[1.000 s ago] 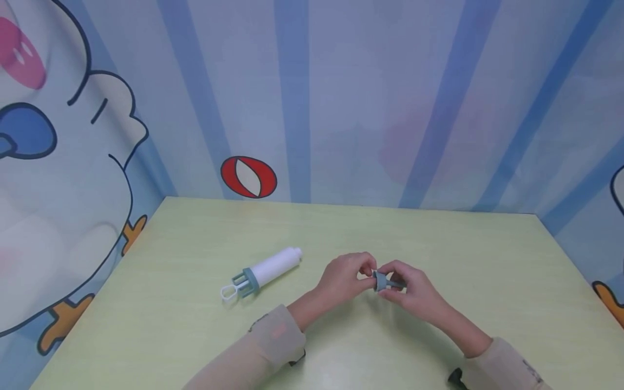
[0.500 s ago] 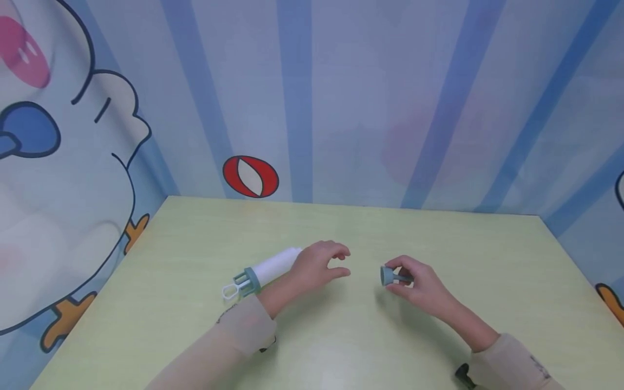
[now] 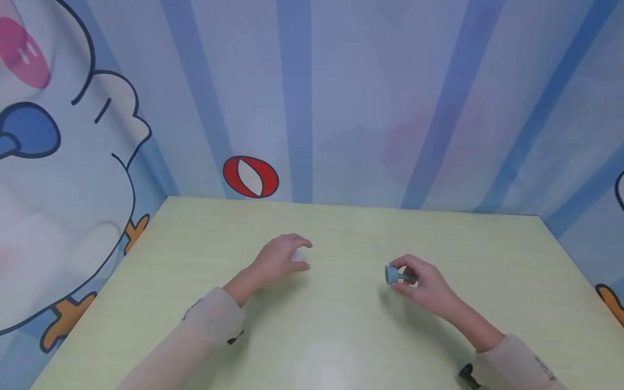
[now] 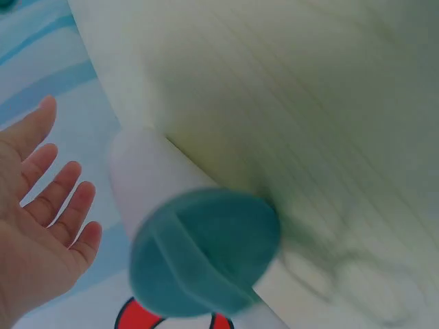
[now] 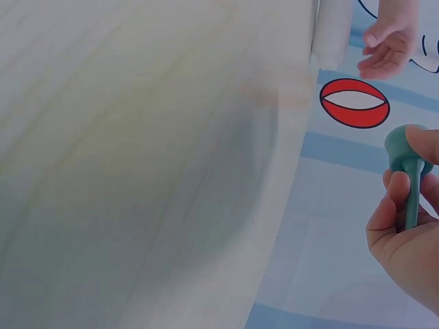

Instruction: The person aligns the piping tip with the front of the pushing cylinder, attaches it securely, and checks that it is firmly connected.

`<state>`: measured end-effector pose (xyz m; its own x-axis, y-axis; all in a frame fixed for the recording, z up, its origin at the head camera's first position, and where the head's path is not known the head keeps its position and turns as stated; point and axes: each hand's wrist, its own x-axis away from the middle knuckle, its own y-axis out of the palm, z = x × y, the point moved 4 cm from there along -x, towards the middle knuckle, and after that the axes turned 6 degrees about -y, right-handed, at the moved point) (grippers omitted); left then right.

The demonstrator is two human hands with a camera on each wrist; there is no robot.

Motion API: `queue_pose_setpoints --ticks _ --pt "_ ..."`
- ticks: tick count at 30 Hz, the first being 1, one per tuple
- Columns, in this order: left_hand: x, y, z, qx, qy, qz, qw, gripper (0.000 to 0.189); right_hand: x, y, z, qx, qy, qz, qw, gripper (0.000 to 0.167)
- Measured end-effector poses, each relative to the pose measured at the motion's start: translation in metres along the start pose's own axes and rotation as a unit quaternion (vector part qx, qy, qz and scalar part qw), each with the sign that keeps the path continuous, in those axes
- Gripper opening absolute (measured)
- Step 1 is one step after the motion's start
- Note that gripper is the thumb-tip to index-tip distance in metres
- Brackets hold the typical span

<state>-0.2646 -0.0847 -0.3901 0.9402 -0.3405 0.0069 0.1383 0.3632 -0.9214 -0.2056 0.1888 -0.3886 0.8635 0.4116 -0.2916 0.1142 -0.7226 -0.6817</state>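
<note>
My right hand (image 3: 424,284) pinches a small teal cup-shaped piece with a thin stem (image 3: 391,274), its hollow side facing left. In the right wrist view, the thumb lies on the round head and the stem (image 5: 413,195) runs down past the fingers. My left hand (image 3: 275,260) is over the white tube (image 3: 298,255), thumb and fingers spread apart. Only the tube's tip shows in the head view; the hand and forearm hide the rest. The left wrist view has the tube's teal collar (image 4: 199,253) close to the camera, blurred, with the open fingers apart from it.
Both hands are above a pale yellow-green table (image 3: 341,336). Behind it stands a blue striped wall (image 3: 351,108) with a red and white oval (image 3: 251,176) printed on it. A large cartoon figure (image 3: 58,216) covers the left wall.
The left hand has let go of the teal piece and moved left over the white tube. The right hand still holds the piece and has shifted slightly right.
</note>
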Motion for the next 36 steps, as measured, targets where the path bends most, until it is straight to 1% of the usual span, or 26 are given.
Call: queue_pose_setpoints --ticks 3,6,11,14,20,29,36 --pt "0.001 -0.002 -0.009 -0.018 -0.015 -0.016 0.9996 0.048 0.000 -0.001 0.001 0.004 0.002 0.002 1.0000 0.029" --pt "0.003 -0.004 -0.016 -0.025 -0.024 -0.035 0.9988 0.055 0.000 -0.002 0.002 0.005 0.003 0.003 1.0000 0.029" --pt "0.006 -0.005 -0.022 -0.019 -0.041 -0.067 0.9967 0.067 -0.001 -0.003 0.004 0.012 0.002 0.004 0.9999 0.029" --pt "0.006 -0.004 -0.025 -0.018 -0.049 -0.085 0.9951 0.071 -0.001 -0.004 0.008 0.020 0.004 0.004 0.9998 0.029" --pt "0.004 0.001 -0.032 -0.018 -0.054 -0.095 0.9938 0.072 0.000 -0.007 0.014 0.023 0.012 0.004 0.9996 0.029" --pt "0.004 0.005 -0.036 -0.008 -0.070 -0.110 0.9915 0.075 0.002 -0.008 0.017 0.028 0.010 0.008 0.9995 0.029" --pt "0.002 0.008 -0.039 -0.019 -0.075 -0.107 0.9913 0.072 0.001 -0.008 0.021 0.023 0.014 0.003 0.9996 0.029"
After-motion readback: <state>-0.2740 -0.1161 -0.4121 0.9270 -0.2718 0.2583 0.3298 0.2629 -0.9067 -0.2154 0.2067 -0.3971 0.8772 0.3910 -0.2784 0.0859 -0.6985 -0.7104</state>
